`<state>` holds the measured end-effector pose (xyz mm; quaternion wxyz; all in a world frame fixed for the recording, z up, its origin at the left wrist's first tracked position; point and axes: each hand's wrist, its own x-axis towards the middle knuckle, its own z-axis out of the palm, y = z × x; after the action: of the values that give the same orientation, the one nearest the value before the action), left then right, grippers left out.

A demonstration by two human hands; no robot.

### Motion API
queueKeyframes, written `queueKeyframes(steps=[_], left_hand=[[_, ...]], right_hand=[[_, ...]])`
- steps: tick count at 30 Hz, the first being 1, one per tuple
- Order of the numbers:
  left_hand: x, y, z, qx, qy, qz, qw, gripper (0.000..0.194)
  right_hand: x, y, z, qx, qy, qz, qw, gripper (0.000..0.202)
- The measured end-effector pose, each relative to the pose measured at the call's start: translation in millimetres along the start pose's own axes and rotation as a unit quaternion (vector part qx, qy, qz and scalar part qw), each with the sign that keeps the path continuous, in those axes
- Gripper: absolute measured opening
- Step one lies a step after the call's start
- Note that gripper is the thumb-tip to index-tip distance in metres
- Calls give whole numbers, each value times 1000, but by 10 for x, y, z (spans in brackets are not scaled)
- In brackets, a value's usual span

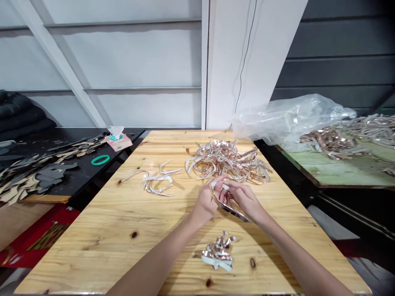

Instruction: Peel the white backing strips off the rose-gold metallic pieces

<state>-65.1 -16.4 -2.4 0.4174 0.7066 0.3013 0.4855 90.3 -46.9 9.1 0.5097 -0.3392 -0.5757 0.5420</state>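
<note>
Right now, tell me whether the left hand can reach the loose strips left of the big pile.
Probably yes: only tabletop lies between the left hand and the loose strips, though that hand is busy with a shiny strip.

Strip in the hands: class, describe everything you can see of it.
The strip is narrow and curved, with a shiny, coppery, metallic-looking face and a white part at its top. The left hand and right hand hold it above the table. It bends downward, its lower end slanting toward the right wrist. Fingers partly hide it; whether it is several layers is unclear.
</note>
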Motion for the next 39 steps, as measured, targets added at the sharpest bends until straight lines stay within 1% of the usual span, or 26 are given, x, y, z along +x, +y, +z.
queueKeyframes(steps=[3, 8, 11, 14, 17, 21, 22, 24, 26, 28, 30, 33, 36, 39], left_hand=[[2, 30, -25, 69, 0, 23, 997, 44], [-17, 30, -25, 94, -9, 31, 995, 44], [-12, 39, -19, 103, 4, 39, 994, 41], [3, 45, -37, 110, 28, 59, 992, 37], [9, 24, -81, 143, 42, 70, 986, 34], [2, -5, -119, 169, 61, 102, 978, 28], [0, -2, -117, 163, 55, 109, 979, 28], [-6, 16, -102, 142, 26, 107, 984, 31], [-12, 31, -80, 114, 0, 87, 990, 35], [-20, 25, -59, 92, -14, 64, 994, 40], [-27, 0, -47, 82, -19, 57, 995, 43], [-30, -39, -46, 86, -17, 67, 994, 45], [-15, -39, -58, 107, -10, 70, 992, 45], [11, -10, -64, 143, 6, 83, 986, 41]], right_hand=[[19, -11, -3, -24, 2, -18, 1000, 26], [41, -5, 2, -27, 14, -15, 999, 22], [38, 1, 17, -21, 20, -2, 1000, 19], [34, 13, 7, -22, 51, 8, 998, 22], [38, 40, -38, -59, 84, 19, 995, 25], [48, 64, -64, -96, 58, 32, 993, 30], [49, 62, -58, -93, 53, 31, 994, 32], [51, 52, -39, -79, 53, 22, 995, 32], [53, 41, -29, -71, 67, 8, 995, 32], [55, 31, -33, -76, 90, 0, 993, 32], [56, 21, -43, -74, 105, 2, 992, 31], [54, -1, -43, -47, 103, -3, 994, 30], [50, -31, -24, -28, 101, -10, 994, 29], [42, -57, -7, -19, 112, -18, 993, 30]])
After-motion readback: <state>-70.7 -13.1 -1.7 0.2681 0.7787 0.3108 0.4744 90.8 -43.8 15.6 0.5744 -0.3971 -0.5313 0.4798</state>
